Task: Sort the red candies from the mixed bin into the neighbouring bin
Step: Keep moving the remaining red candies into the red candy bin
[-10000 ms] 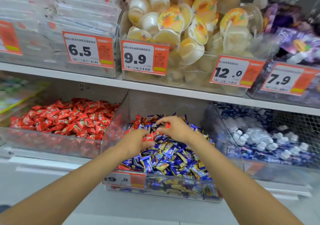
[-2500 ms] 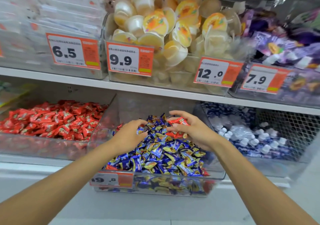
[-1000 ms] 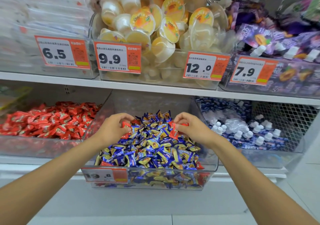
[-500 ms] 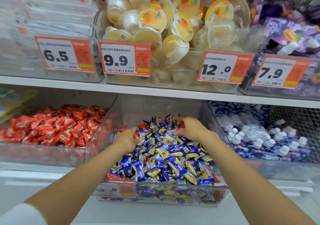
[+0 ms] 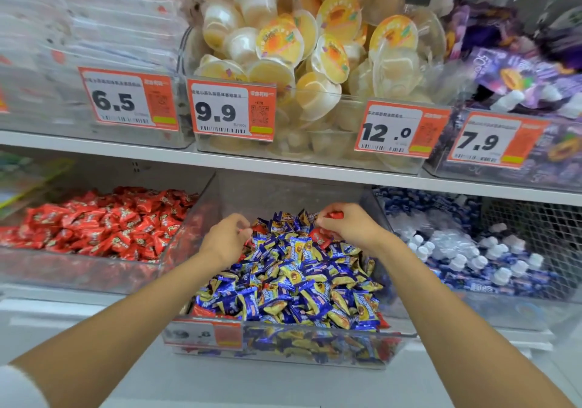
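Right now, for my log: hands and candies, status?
Left hand, right hand: each pinching red wrapped candies over clear plastic mixed bin. Neighbouring red-filled bin left; walls between.

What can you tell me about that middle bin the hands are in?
The mixed bin is clear plastic, jutting forward out of the lower row. Blue-and-yellow wrapped candies heap it, a few red among them. An orange price tag sits front left. The left hand and right hand work the back of the pile, each pinching a red candy.
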### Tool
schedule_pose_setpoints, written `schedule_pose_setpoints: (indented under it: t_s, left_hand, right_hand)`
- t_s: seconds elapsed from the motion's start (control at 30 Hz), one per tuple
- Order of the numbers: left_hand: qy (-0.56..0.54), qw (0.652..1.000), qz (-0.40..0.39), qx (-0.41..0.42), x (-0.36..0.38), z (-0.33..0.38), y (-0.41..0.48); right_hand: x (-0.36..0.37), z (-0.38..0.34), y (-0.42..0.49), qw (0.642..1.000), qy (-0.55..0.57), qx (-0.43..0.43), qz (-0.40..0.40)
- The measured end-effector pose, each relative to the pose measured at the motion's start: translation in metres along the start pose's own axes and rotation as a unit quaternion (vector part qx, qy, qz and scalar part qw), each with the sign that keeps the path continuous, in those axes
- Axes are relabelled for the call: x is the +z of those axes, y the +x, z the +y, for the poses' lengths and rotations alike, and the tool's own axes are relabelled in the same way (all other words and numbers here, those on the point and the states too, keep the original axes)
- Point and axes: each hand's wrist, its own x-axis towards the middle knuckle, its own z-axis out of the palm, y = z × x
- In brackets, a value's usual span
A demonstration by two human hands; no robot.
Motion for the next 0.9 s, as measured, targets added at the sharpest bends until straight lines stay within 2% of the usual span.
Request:
schedule_pose_setpoints:
  t_s: [0.07,0.13,0.3,0.4,0.47,0.53,0.6,0.7,0.8,0.9]
  left_hand:
    - [0.011,0.999,-0.017,0.032,-0.012,0.005,-0.010]
    - [-0.016,0.997,-0.030,0.066,-0.027,0.011,-0.024]
    - [-0.089,0.988,-0.013,0.127,-0.061,0.017,-0.053]
    - [-0.139,0.979,0.030,0.144,-0.075,0.014,-0.058]
    - [-0.134,0.975,0.085,0.156,-0.085,0.009,-0.054]
    - [-0.121,0.972,0.128,0.157,-0.095,-0.002,-0.048]
    - [-0.121,0.972,0.134,0.149,-0.101,-0.013,-0.042]
    - [-0.124,0.976,0.122,0.132,-0.100,-0.026,-0.038]
    - [-0.129,0.979,0.105,0.115,-0.097,-0.036,-0.035]
    - [-0.133,0.981,0.099,0.104,-0.098,-0.042,-0.034]
  right_hand:
    - [-0.005,-0.004,-0.006,0.999,0.051,-0.007,0.008]
    - [-0.009,-0.003,-0.012,0.999,0.033,-0.016,0.028]
    - [-0.001,0.006,-0.005,0.979,-0.175,-0.016,0.103]
    - [0.016,0.011,0.007,0.950,-0.306,0.023,0.050]
    - [0.025,0.012,0.010,0.933,-0.357,0.030,0.039]
    - [0.026,0.007,0.010,0.938,-0.342,0.003,0.063]
    - [0.029,-0.006,0.011,0.950,-0.299,-0.044,0.078]
    - [0.052,-0.031,0.018,0.969,-0.230,-0.081,0.024]
    - [0.086,-0.043,0.040,0.962,-0.258,-0.089,-0.027]
    - [0.114,-0.044,0.066,0.941,-0.326,-0.080,-0.029]
